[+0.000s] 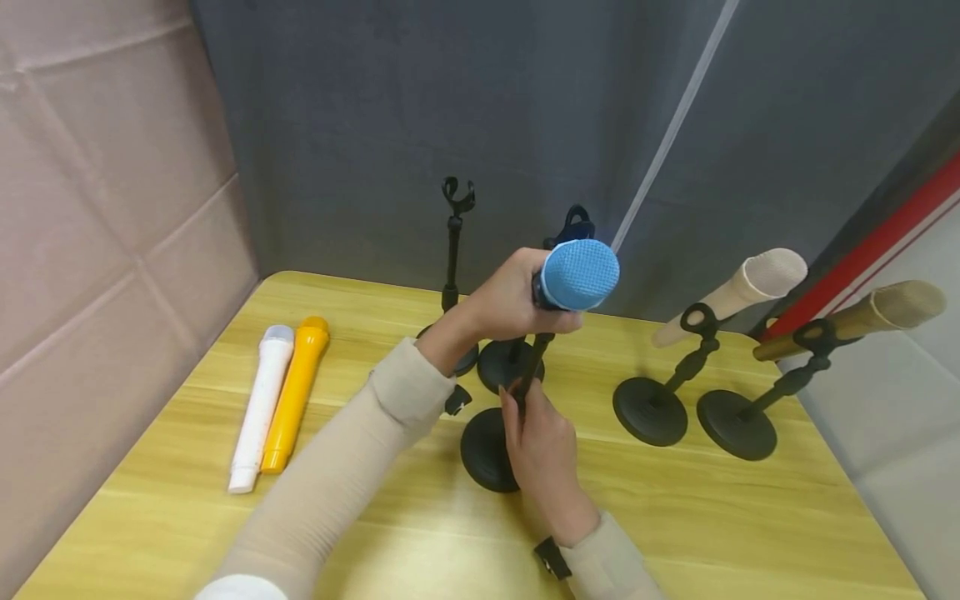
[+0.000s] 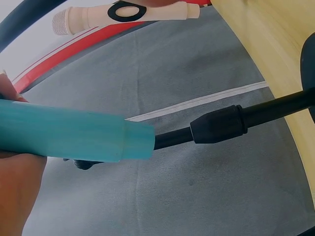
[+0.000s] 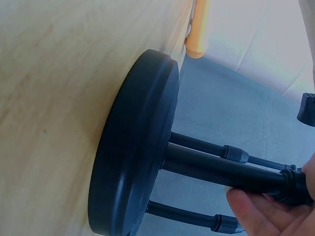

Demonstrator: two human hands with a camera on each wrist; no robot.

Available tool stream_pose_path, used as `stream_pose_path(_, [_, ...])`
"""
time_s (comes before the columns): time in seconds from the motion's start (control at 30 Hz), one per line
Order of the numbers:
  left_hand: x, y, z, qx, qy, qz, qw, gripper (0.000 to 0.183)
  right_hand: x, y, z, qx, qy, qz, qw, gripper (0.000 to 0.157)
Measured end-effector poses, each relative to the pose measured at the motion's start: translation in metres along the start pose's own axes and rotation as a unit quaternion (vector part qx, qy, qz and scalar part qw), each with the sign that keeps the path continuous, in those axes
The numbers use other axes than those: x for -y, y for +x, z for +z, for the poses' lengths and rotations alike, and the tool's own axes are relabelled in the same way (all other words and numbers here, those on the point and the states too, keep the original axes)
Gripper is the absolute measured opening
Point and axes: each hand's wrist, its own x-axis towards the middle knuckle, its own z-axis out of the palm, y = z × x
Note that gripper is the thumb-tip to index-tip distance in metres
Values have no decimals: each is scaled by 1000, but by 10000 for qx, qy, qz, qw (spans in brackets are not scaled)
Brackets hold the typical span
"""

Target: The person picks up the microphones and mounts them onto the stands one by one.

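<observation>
My left hand [image 1: 498, 307] grips a blue microphone [image 1: 580, 275] above the table, its mesh head facing the head camera. In the left wrist view the turquoise microphone body [image 2: 93, 132] overlaps the upper pole of a black microphone stand [image 2: 219, 125]; the stand's clip is mostly hidden. Lower down, my right hand [image 1: 546, 446] holds that stand's pole, fingers curled round it near the collar. The stand's round base [image 3: 135, 147] is close to the tabletop in the right wrist view.
Two black stands without microphones, one with an open clip [image 1: 459, 196], stand at the back. A white microphone [image 1: 262, 404] and a yellow microphone [image 1: 296, 396] lie on the left. To the right, stands hold a cream microphone [image 1: 750, 283] and a gold microphone [image 1: 877, 315]. Curtains border the table [image 1: 420, 542].
</observation>
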Motion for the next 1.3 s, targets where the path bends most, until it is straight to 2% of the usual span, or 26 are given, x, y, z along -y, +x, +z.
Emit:
stream_pose_path(0.2, [4, -1, 2, -29, -286, -2, 9996, 27, -1, 0, 1, -62, -28, -45, 10000, 15])
stream_pose_path(0.4, [7, -2, 4, -33, -602, 31, 9982, 21, -1, 0, 2, -81, -12, -55, 10000, 15])
stream_pose_path(0.6, [10, -2, 7, -31, -951, 149, 9954, 19, -1, 0, 3, -98, -45, 3, 9999, 15])
stream_pose_path(0.9, [14, 0, 9, 20, -1119, 233, 9934, 17, 0, 1, 2, 18, 26, 118, 9999, 14])
stream_pose_path(1.13, [13, -5, 13, -324, -1068, 53, 9937, 29, -1, 3, -1, 294, 374, 401, 9981, 13])
stream_pose_path(1.3, [13, -11, 15, -582, -816, 19, 9950, 51, -4, 6, -7, 797, 996, 728, 9892, 10])
